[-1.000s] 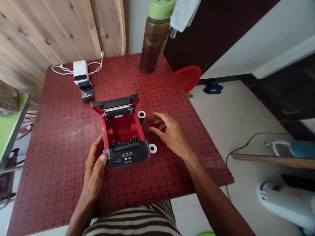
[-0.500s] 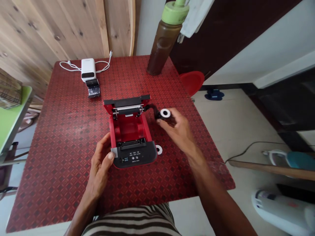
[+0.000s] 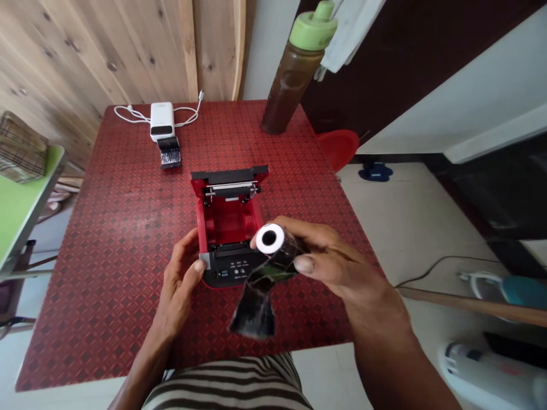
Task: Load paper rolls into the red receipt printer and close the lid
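Observation:
A red and black label printer (image 3: pixel 231 222) lies on the table with its lid raised and its red inner compartment showing. My left hand (image 3: pixel 182 285) grips the printer's front left corner, thumb on top and fingers along the side. In my right hand (image 3: pixel 337 256) is a roll of black ribbon film (image 3: pixel 285 245) with a white core. A loose crinkled tail of film hangs from the roll toward me. The roll is above the printer's front right corner and hides part of the control panel.
On the red patterned table (image 3: pixel 128 228), a white power bank (image 3: pixel 162 121) with a white cable and a dark crumpled strip (image 3: pixel 170 154) lie at the back left. A tall brown bottle (image 3: pixel 293 74) with a green lid stands at the back right.
My right hand has brought the film roll from right of the printer toward me, over its front right corner; the film tail now hangs toward me. My left hand keeps its hold.

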A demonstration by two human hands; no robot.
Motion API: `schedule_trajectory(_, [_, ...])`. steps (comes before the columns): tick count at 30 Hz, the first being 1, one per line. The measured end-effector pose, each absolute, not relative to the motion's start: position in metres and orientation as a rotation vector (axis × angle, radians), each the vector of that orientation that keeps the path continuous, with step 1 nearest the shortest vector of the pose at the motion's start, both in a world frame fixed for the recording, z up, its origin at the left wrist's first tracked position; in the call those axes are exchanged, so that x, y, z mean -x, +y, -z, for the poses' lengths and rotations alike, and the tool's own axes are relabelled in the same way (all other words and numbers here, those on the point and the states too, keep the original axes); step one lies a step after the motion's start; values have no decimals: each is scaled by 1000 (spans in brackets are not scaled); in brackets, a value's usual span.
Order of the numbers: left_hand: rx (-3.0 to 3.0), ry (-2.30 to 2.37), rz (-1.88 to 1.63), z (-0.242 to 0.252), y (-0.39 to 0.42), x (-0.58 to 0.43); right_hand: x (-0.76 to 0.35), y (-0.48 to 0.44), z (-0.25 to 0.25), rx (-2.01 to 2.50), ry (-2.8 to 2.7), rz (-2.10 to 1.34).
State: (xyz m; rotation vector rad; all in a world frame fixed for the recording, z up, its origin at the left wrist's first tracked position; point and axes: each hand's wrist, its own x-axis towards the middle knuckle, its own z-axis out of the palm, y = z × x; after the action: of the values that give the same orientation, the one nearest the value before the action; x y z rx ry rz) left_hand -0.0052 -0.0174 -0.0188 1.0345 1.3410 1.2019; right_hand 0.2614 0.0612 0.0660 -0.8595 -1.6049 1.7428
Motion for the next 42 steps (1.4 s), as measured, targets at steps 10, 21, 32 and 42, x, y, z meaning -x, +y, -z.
schedule_trajectory(10, [-982, 1288, -1199, 14, -17, 5, -243, 65, -64, 1072, -1640, -1545])
schedule_trajectory(21, [-986, 1288, -1188, 13, -16, 5, -225, 77, -65, 1169, -2177, -879])
schedule_trajectory(32, [-993, 1286, -1189, 10, -16, 4, -200, 83, -58, 1339, -2473, -439])
schedule_trajectory(42, [-989, 1270, -1194, 14, -17, 5, -177, 98, -55, 1447, -2638, -252])
